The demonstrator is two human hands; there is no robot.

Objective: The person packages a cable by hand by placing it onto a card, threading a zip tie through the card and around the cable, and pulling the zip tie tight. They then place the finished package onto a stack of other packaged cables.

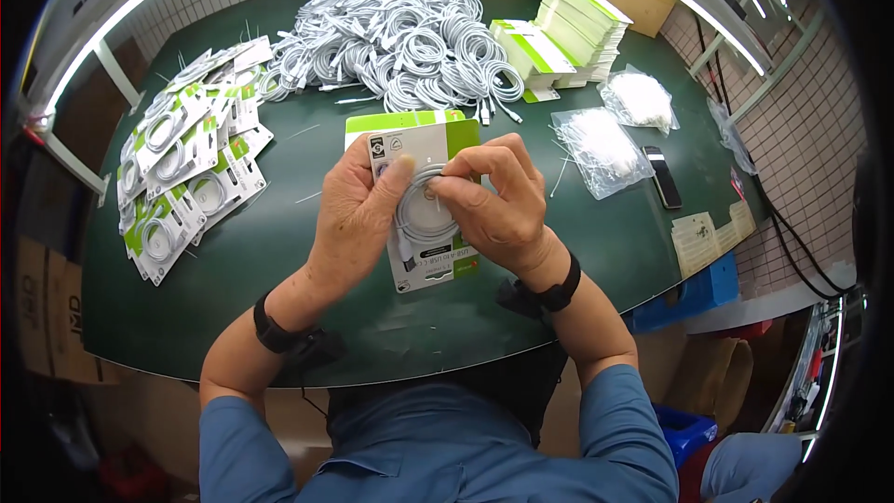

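Observation:
A green-and-white packaging card is tilted up over the table in front of me, with a white coiled cable lying against its face. My left hand grips the card by its left side, the thumb pressed on the front near the top of the coil. At the coil's upper right, thumb and forefinger of my right hand are pinched together on the cable. Whether a thin tie is also between those fingertips is hidden. Behind the held card, the green edge of another card shows.
Carded cables lie heaped at the left. A big pile of loose coiled cables covers the back. Stacked cards stand at back right, near two clear bags of thin white ties, a phone and paper sheets.

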